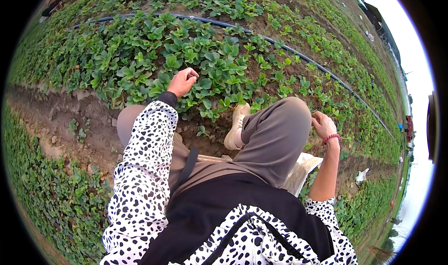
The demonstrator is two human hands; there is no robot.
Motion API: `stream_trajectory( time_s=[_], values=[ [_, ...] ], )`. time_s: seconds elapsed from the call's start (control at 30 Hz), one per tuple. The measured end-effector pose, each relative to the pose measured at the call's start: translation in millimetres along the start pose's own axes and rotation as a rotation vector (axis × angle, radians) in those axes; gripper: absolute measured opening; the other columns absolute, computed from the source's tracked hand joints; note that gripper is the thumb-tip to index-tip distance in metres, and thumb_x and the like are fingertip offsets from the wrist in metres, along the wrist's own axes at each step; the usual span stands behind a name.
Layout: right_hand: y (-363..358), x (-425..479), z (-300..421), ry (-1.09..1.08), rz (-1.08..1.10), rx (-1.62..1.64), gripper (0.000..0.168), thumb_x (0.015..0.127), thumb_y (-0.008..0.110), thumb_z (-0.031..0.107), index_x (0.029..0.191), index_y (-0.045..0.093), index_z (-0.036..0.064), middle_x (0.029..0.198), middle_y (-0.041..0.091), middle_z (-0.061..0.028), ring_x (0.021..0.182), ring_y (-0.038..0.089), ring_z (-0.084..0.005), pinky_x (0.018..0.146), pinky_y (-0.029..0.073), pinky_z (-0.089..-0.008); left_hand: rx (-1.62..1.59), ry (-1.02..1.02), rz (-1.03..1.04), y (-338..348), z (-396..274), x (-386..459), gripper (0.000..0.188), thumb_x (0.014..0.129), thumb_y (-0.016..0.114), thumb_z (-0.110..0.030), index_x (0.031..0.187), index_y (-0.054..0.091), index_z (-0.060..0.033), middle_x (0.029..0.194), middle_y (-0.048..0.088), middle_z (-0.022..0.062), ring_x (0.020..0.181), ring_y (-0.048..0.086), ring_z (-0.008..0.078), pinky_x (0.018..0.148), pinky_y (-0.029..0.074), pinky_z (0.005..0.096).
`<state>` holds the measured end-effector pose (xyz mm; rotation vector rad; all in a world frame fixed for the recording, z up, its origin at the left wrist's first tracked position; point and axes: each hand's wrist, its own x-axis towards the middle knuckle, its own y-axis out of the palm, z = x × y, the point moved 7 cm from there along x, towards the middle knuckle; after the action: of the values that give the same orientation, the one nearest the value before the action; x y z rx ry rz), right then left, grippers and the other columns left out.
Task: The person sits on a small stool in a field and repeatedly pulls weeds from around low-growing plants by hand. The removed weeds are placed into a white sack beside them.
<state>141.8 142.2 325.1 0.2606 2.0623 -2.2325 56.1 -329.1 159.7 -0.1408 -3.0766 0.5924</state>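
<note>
My left hand [183,82], at the end of a black-cuffed spotted sleeve, hovers over the edge of a bed of strawberry plants [213,60]. Its thumb and fingers are curled towards each other; whether anything thin lies between them cannot be made out. At the outer side of my raised right knee [295,112] is my right hand [323,125], with a red beaded bracelet [330,138] on the wrist. Its fingers are bent, their tips partly hidden by the knee. A beige shoe [238,125] rests against the bed's edge.
A dark hose [210,20] runs across the bed beyond my hands. A bare soil furrow [77,125] lies at the left, with more leafy plants [66,195] below it. A pale plastic sheet or bag [301,172] is beside my right thigh. Another person [54,0] bends down at the far upper left.
</note>
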Motion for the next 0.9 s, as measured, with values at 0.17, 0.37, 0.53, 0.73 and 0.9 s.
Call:
stream_trajectory(
  time_s=[0.17,0.37,0.53,0.73,0.9],
  values=[
    [10.2,41.7,20.7,-0.043,0.047,0.072,0.029,0.082,0.054,0.033,0.091,0.064,0.007,0.087,0.066,-0.0134,0.083,0.062,-0.0314,0.074,0.048,-0.0399,0.233,-0.061,0.06,10.3,-2.4,-12.3,0.016,0.08,0.053,-0.016,0.091,0.06,-0.0064,0.072,0.06,0.0076,0.067,0.058,0.0218,0.064,0.045,0.034],
    [66.5,110.5,29.0,-0.131,0.169,0.239,0.029,0.08,0.054,0.03,0.091,0.064,0.005,0.085,0.066,-0.0142,0.081,0.063,-0.0289,0.072,0.048,-0.0371,0.223,-0.109,0.205,41.3,8.1,-28.9,0.017,0.081,0.053,-0.016,0.094,0.058,-0.0053,0.08,0.062,0.0111,0.074,0.059,0.0258,0.068,0.046,0.0348],
    [148.0,178.4,52.8,-0.2,0.265,0.476,0.028,0.08,0.053,0.027,0.094,0.064,0.005,0.091,0.065,-0.0149,0.084,0.062,-0.0279,0.075,0.048,-0.036,0.205,-0.163,0.301,60.7,22.0,-35.4,0.015,0.083,0.054,-0.012,0.096,0.057,-0.0028,0.079,0.058,0.0073,0.069,0.053,0.0173,0.065,0.044,0.0297],
    [232.7,261.9,102.2,-0.334,0.179,0.531,0.028,0.08,0.049,0.016,0.103,0.062,0.006,0.103,0.062,-0.0146,0.094,0.059,-0.0322,0.084,0.046,-0.0385,0.209,-0.175,0.357,80.6,10.9,-25.3,0.017,0.082,0.054,-0.013,0.097,0.057,-0.0051,0.09,0.058,0.0134,0.083,0.057,0.0303,0.072,0.045,0.037],
    [291.2,321.5,95.5,-0.194,0.119,0.431,0.026,0.079,0.049,0.011,0.101,0.062,0.006,0.104,0.062,-0.0145,0.092,0.06,-0.0303,0.083,0.048,-0.0381,0.191,-0.148,0.38,92.5,-6.3,-8.8,0.017,0.083,0.054,-0.01,0.098,0.057,-0.004,0.09,0.058,0.0135,0.086,0.057,0.0308,0.076,0.045,0.0362]
  ],
)
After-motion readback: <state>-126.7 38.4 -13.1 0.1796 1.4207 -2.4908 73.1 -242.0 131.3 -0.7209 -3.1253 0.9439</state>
